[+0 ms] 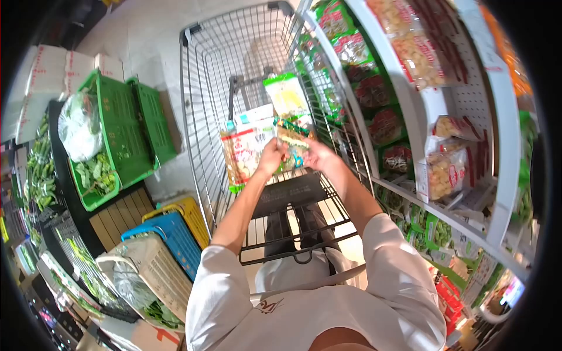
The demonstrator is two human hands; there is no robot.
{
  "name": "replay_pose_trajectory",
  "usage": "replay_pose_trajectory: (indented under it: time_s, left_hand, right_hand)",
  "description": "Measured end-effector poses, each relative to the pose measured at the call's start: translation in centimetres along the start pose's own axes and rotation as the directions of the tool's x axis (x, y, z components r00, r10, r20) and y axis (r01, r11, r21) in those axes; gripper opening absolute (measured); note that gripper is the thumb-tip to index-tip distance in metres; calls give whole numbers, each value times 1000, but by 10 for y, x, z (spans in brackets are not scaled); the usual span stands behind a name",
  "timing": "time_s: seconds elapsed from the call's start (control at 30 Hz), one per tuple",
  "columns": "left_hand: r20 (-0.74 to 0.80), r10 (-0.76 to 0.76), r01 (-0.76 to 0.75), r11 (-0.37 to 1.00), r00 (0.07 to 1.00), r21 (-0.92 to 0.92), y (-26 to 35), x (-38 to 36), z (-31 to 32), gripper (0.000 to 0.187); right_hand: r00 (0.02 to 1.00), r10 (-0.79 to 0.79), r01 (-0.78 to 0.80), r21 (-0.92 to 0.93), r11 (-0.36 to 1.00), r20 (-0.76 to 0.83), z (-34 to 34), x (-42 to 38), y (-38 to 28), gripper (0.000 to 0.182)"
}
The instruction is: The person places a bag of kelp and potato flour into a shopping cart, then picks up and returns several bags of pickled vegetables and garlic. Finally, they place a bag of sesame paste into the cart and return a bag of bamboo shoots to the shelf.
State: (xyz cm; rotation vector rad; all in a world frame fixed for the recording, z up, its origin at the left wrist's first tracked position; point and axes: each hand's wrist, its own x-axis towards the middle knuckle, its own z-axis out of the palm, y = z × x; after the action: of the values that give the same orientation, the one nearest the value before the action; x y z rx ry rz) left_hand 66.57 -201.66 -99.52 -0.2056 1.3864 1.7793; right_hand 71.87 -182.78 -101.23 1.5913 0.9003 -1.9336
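Your left hand (270,157) and right hand (317,155) were both raised over the near end of the shopping cart (199,105), just above its folded black child seat (290,192). Both hands were clenched on one small packet (293,140), a clear bag with a green and orange printed top; left fingers gripped its left edge, right fingers its right edge (contents too small to tell).

Inside the cart, touching or just behind the held packet, stood a red-and-white bag (240,155) on the left and a white-and-blue bag (256,116) behind it. Farther in, a yellow-and-green bag (285,93) leaned upright against the cart's right wall.

On the right, white shelves (497,117) carried rows of packaged goods: pale dried items in clear bags high up, red-labelled packs (386,124) lower and nearer the cart.

On the left, green crates (126,131) held leafy vegetables, with a knotted clear bag (79,126) resting on top. Nearer you lay a blue basket (172,237) and a yellow basket (187,210), side by side. Green pods (41,169) were stacked at the far left edge.
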Motion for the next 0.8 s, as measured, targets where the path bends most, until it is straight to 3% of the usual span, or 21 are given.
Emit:
replay_pose_trajectory:
  time_s: [0.07,0.17,0.2,0.23,0.3,0.43,0.5,0.57,0.6,0.7,0.8]
  left_hand:
    - [39,43,-43,999,998,11,22,-32,6,10]
    - [86,179,-181,983,980,16,49,-85,11,13]
    - [88,66,-77,989,994,126,80,-117,16,18]
    - [167,93,-97,995,982,15,79,-132,12,22]
    - [283,8,-34,996,959,86,94,-167,2,30]
    - [299,-5,7,1000,954,-4,110,-204,-8,45]
    - [300,65,-50,997,952,-56,112,-212,-2,47]
    - [336,110,-82,992,935,-97,109,-213,6,48]
    - [287,128,-140,990,949,21,118,-227,17,51]
    - [238,334,-335,942,912,-36,112,-242,23,54]
    - [297,368,-388,922,881,11,123,-255,17,59]
  right_hand:
    - [998,-55,52,96,994,24,5,-20,16,24]
    - [958,-163,125,170,978,235,18,-109,29,24]
    - [929,-196,146,176,973,313,23,-145,30,26]
    - [912,-288,254,150,956,292,33,-185,34,30]
    - [880,-385,376,87,923,278,23,-221,48,37]
    - [768,-557,574,47,818,315,23,-278,79,49]
    - [740,-567,610,-4,793,362,32,-318,94,51]
    - [647,-614,716,-84,693,452,24,-295,113,50]
    - [674,-606,690,-66,721,421,33,-311,121,50]
    - [593,-661,796,-212,566,460,33,-304,135,49]
    - [620,-631,782,-304,544,466,31,-311,129,40]
